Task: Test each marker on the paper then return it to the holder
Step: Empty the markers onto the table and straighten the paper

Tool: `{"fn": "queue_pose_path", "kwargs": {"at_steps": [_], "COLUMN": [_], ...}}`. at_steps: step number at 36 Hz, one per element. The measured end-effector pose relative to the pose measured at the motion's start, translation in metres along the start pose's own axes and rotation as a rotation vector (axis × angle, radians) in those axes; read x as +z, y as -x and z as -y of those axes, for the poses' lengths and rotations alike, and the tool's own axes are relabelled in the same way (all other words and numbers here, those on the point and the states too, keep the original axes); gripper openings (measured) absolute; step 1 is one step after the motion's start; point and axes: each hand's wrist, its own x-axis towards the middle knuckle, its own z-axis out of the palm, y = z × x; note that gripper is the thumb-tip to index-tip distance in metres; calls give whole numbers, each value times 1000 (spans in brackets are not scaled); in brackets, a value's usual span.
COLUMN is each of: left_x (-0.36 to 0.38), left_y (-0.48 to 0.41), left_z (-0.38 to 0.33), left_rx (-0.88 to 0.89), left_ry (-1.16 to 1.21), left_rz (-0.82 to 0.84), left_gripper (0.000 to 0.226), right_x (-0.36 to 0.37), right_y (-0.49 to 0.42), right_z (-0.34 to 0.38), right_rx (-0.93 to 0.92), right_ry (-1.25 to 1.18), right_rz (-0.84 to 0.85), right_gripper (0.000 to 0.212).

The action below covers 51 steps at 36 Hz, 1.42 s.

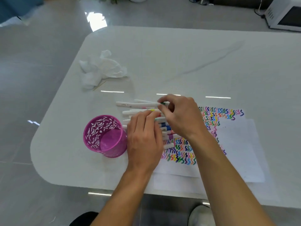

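Note:
Several white markers (pixel 140 112) with coloured bands lie side by side on the white table, left of the paper (pixel 236 144) covered in coloured squiggles. My right hand (pixel 180 116) pinches the green-banded end of the farthest marker (pixel 136 104) between thumb and fingers. My left hand (pixel 144 137) lies flat on the row of markers, fingers straight, hiding their middles. The purple perforated holder (pixel 104 136) stands empty just left of my left hand.
Crumpled white tissue (pixel 101 67) and a thin stick (pixel 99 86) lie at the table's far left. A white microwave (pixel 285 15) sits beyond the far right corner. The table's rounded near-left edge (pixel 39 160) is close to the holder.

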Motion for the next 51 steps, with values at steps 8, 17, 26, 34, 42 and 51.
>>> {"fn": "queue_pose_path", "kwargs": {"at_steps": [8,17,26,34,42,51], "left_x": [-16,-16,-2,3,6,12], "left_y": [32,33,37,31,21,33], "left_z": [-3,-9,-25,-40,-42,-35], "left_rx": [17,11,125,180,237,232], "left_ry": [2,-78,-139,-195,-261,-220], "left_rz": [52,186,230,309,416,352], "left_gripper": [35,43,43,41,33,37], "right_x": [1,-6,-17,-20,-29,-36], "right_y": [28,73,122,133,140,148], "right_z": [15,-12,-52,-55,-58,-81], "right_rx": [8,120,158,117,161,356], "right_ry": [66,-7,77,118,189,307], "right_rz": [113,-83,-153,-65,-93,-21], "right_gripper": [26,22,25,30,36,59]}}
